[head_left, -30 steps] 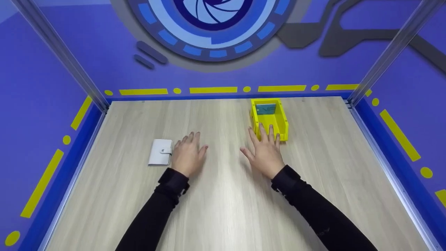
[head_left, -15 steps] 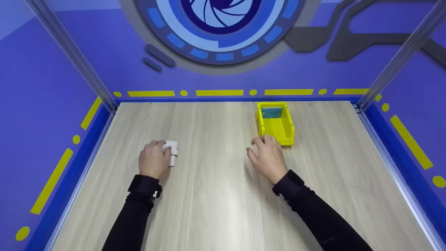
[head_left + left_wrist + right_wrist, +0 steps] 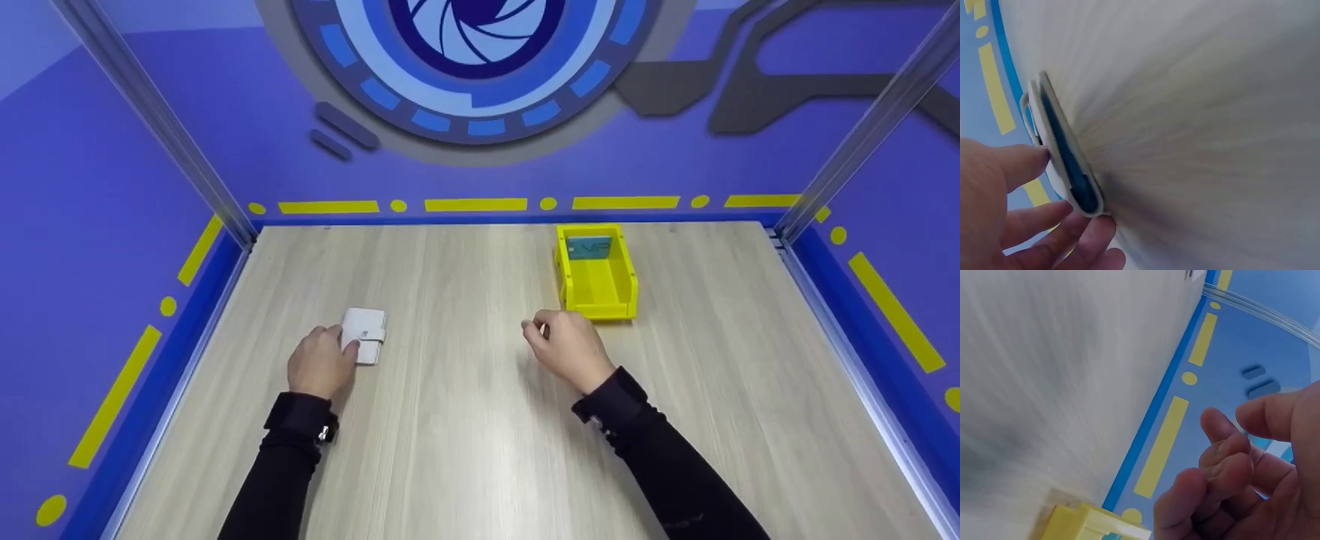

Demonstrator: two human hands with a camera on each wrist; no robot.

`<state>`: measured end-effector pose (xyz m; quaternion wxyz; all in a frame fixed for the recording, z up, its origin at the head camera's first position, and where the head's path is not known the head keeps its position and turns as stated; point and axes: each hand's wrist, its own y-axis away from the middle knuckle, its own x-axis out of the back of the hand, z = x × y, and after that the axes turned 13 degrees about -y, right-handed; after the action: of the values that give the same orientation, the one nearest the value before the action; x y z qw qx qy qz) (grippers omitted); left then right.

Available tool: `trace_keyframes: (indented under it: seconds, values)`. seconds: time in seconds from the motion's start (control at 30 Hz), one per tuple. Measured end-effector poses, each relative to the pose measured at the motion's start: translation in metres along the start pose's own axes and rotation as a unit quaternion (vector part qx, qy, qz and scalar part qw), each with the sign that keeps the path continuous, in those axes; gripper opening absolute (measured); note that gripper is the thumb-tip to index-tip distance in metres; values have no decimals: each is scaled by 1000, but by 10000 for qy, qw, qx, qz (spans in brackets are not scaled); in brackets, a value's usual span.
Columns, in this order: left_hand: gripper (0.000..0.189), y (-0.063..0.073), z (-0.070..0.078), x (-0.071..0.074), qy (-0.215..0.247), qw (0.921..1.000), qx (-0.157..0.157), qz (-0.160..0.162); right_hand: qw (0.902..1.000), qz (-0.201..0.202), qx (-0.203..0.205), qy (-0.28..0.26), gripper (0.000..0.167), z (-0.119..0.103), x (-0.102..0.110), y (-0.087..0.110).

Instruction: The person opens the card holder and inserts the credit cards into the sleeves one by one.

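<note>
A white card holder (image 3: 364, 335) with a snap strap lies on the table left of centre. In the left wrist view its edge tilts up and blue shows between the covers of the card holder (image 3: 1067, 149). My left hand (image 3: 322, 364) pinches its left side, thumb on the front cover and fingers at the lower edge. The right hand (image 3: 574, 349) hovers just in front of a yellow bin (image 3: 600, 310), holding nothing. Its fingers are loosely curled, the thumb apart from them in the right wrist view. Inside the bin, a teal card (image 3: 589, 247) marked VIP leans on the back wall.
The pale wood table (image 3: 457, 420) is bounded by a blue-purple back wall (image 3: 480, 180) and side walls. Metal posts (image 3: 161, 127) rise at the back corners. The yellow bin stands near the back edge, right of centre.
My left hand has moved from the card holder's right side over to its left side and taken hold of it. The right hand's spread fingers have curled and drawn back from the bin.
</note>
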<state>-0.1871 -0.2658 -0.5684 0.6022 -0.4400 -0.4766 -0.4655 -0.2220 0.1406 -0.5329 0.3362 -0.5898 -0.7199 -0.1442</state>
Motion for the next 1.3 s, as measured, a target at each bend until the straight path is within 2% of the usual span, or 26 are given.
trace_keyframes:
  seconds: [0.2, 0.43, 0.53, 0.7, 0.83, 0.97, 1.1, 1.3]
  values:
    - [51, -6, 1, -1, 463, 9981, 179, -367, 9985, -21, -414, -358, 32, -3, 1, -1]
    - [56, -9, 8, 0, 928, 9913, 528, -773, 9970, 17, -563, -526, 32, 1, 0, 2]
    - [53, -9, 13, 1, 1035, 9895, 673, -755, 9963, 1, -632, -584, 32, 4, -1, 4]
    - [40, -4, 24, 6, 1173, 9895, 717, -454, 9949, -41, -746, -673, 32, 5, -3, 7]
    - [33, 2, 43, 8, 1248, 9908, 503, -160, 9940, -85, -752, -795, 31, 5, -6, 11]
    - [30, 2, 70, 13, 1553, 9874, 276, 123, 9942, -158, -312, -1020, 28, 4, -7, 9]
    - [26, -1, 101, 25, 2064, 9776, 23, 403, 9921, -156, 281, -1214, 25, 3, -6, 3]
    - [20, 2, 146, 40, 2777, 9592, -301, 444, 9885, -107, 506, -1420, 19, -4, -1, -3]
